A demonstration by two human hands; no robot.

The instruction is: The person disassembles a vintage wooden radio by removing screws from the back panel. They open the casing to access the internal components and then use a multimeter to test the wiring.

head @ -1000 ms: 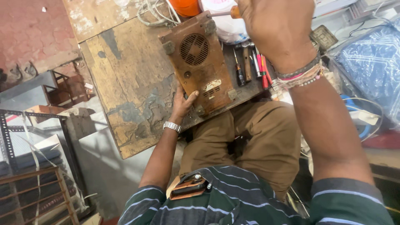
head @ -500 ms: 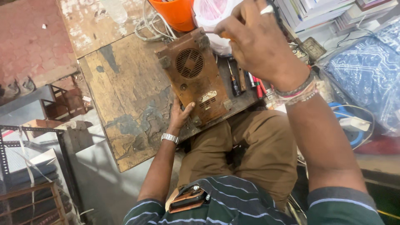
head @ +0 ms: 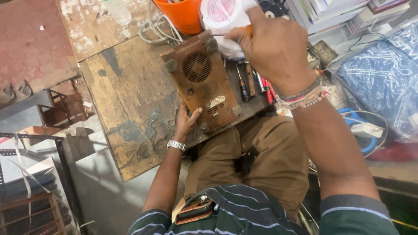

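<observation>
A worn brown box [head: 204, 82] with a round vent grille lies flat on a scuffed wooden board [head: 126, 109]. My left hand [head: 186, 119], a metal watch on its wrist, presses against the box's near left corner. My right hand [head: 272, 48], with bead bracelets at the wrist, grips a screwdriver [head: 226, 33] with an orange handle. Its thin shaft points left at the box's far right corner.
Several screwdrivers and pens [head: 254, 85] lie on the board right of the box. An orange bucket [head: 183, 15], a white plastic bag [head: 222, 15] and grey cables [head: 154, 30] sit behind it. Books [head: 331, 8] and a blue patterned bag [head: 383, 74] are at right; metal racks [head: 30, 174] at left.
My right hand has come down and left with the screwdriver, bringing its tip to the box's far corner. The view shifted downward. My left hand stays on the box.
</observation>
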